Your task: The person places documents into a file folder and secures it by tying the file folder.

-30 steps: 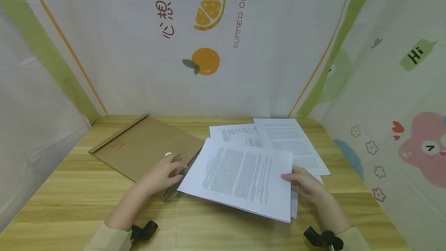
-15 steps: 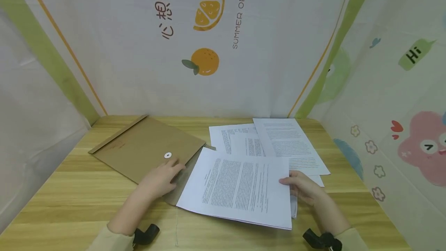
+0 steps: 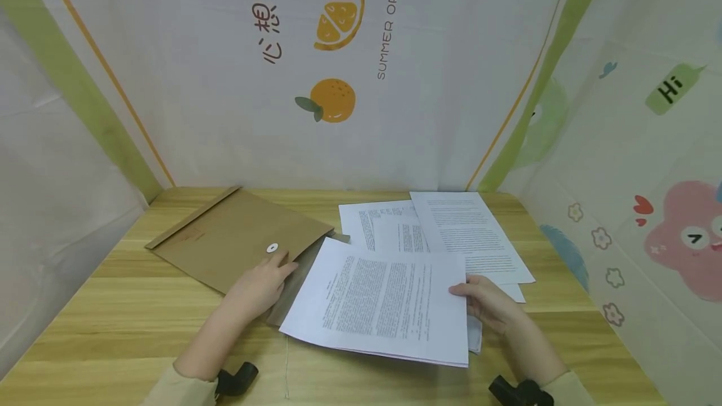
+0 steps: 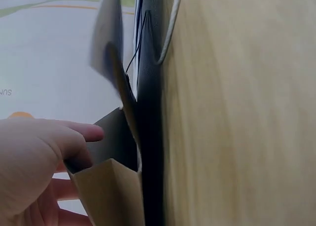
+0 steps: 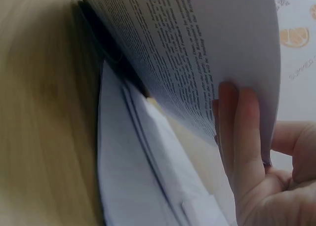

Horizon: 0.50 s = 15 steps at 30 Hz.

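One thin string (image 3: 286, 368) trailing across near part of wood-grain table (image 3: 361, 387). Right hand (image 3: 487, 306) pinching printed sheets (image 3: 378, 299), thumb above, fingers below; sheets' left side overlying envelope flap (image 3: 299, 274). Left hand (image 3: 256, 287) gripping edge of kraft envelope (image 3: 225, 230) at its mouth, fingers lying near white button (image 3: 272, 247). Farther right, loose printed pages (image 3: 470, 230) overlapping. Behind, orange-print curtain (image 3: 395, 143) hanging.

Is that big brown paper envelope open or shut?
Open. The brown paper envelope gapes at its mouth in the left wrist view, its flap folded out.
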Motion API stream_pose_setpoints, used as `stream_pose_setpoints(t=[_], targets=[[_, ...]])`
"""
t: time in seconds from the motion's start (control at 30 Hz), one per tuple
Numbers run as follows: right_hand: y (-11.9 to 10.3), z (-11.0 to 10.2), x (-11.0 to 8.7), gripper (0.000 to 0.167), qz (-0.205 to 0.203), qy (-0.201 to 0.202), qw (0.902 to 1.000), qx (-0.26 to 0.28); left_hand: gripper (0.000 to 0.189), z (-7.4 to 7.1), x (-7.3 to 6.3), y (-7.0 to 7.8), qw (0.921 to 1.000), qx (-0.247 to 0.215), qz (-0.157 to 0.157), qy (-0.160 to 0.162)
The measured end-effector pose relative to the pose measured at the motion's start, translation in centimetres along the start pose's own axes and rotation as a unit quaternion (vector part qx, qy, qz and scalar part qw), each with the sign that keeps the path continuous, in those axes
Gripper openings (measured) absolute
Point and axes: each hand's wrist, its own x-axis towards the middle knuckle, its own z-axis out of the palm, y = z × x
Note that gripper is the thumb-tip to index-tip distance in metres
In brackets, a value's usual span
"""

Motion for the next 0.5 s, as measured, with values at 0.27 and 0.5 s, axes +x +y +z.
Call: stream_pose_setpoints(t=[0.27, 0.5], targets=[[-2.0, 1.3, -0.5, 0.055, -0.014, 0.010, 0.9996, 0.020, 0.044, 0.0, 0.2, -0.2, 0.9999, -0.005, 0.003, 0.014], [-3.3, 2.5, 0.1, 0.056, -0.028, 0.058, 0.9968, 0.048, 0.048, -0.1, 0.2, -0.2, 0.9998, -0.013, 0.006, 0.013]])
